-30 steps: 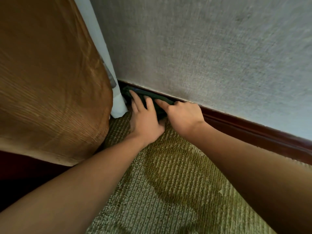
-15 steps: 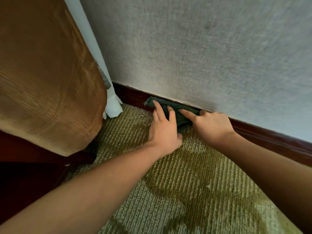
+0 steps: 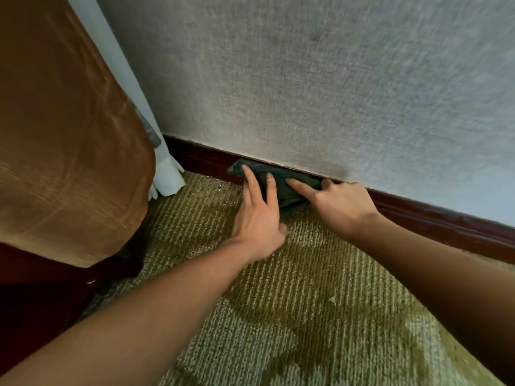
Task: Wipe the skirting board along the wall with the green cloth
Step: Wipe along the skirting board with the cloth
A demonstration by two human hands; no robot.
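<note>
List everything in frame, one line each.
green cloth: 1, dark green, bunched against the skirting board
skirting board: 1, dark red-brown, foot of the wall
wall: 1, grey, textured, behind
carpet: 1, olive and beige pattern, floor
upholstered furniture: 1, brown, left
white fabric: 1, white, hangs to the floor beside the furniture
left hand: 1, straight fingers pressing the cloth
right hand: 1, one digit stretched on the cloth, others curled

I see a carpeted, furnished room: patterned carpet (image 3: 306, 316) below the dark skirting board (image 3: 446, 229), textured wallcovering (image 3: 306, 79) above, brown upholstery (image 3: 69, 149) left.
</note>
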